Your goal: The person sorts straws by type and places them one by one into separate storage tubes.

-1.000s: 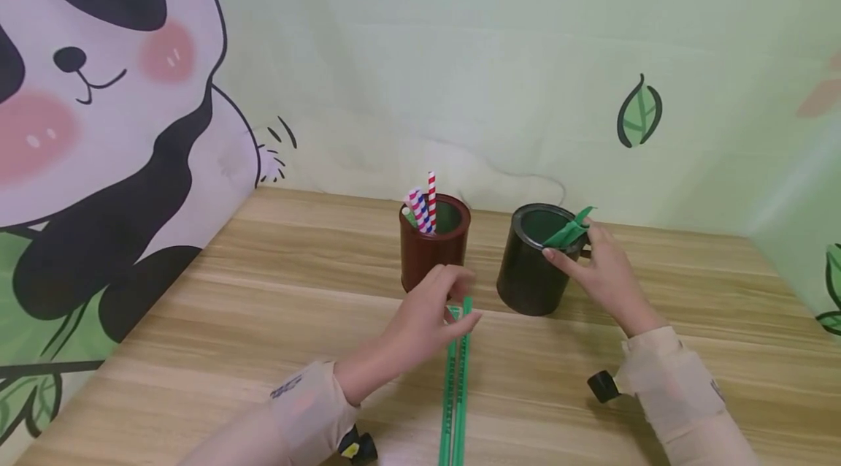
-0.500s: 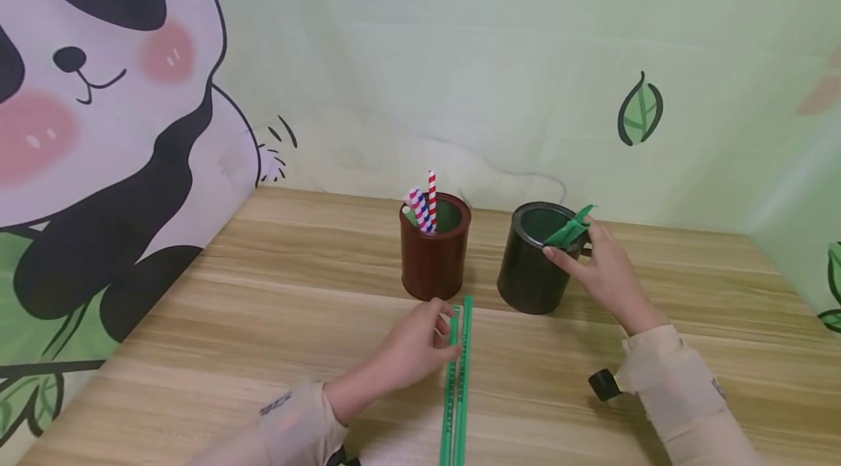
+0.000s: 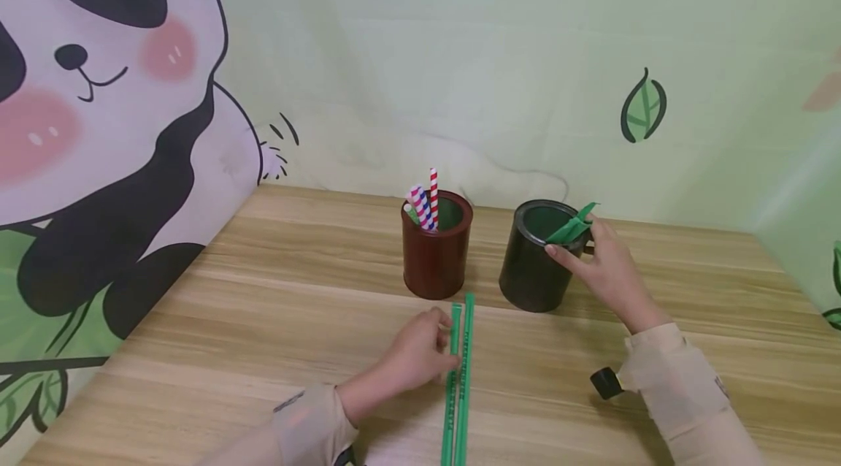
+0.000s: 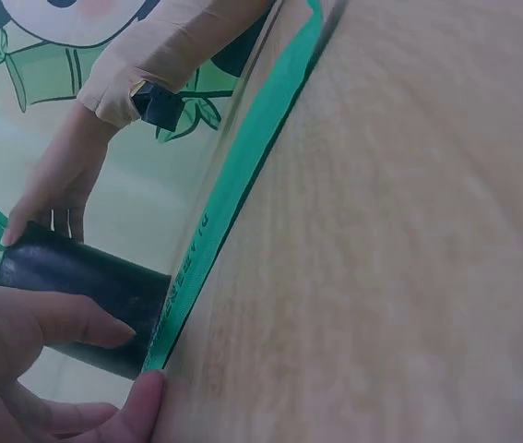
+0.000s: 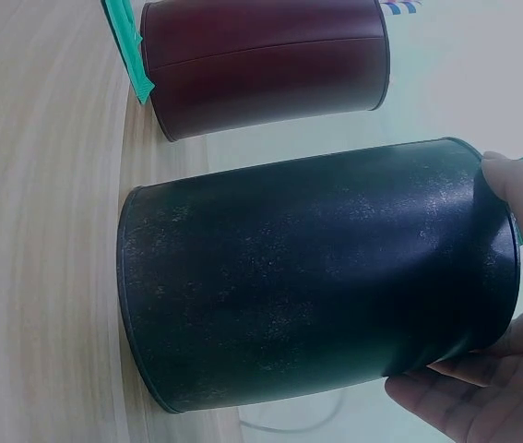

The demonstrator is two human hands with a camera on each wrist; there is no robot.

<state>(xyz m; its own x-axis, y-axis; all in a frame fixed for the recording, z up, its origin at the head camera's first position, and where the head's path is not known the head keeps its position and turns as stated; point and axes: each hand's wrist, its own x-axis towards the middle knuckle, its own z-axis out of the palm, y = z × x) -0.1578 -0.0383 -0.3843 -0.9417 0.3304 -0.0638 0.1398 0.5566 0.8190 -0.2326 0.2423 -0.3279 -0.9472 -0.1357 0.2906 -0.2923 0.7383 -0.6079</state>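
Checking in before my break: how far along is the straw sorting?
Striped straws stand in the brown cup; green ones in the black cup, which the right hand steadies. The left hand touches two green straws lying on the table, not yet sorted.

It looked like a staged recording corner rather than a lived-in room: a wood-grain desk stood boxed in by a printed backdrop, a cartoon panda at upper left and green leaves at right.
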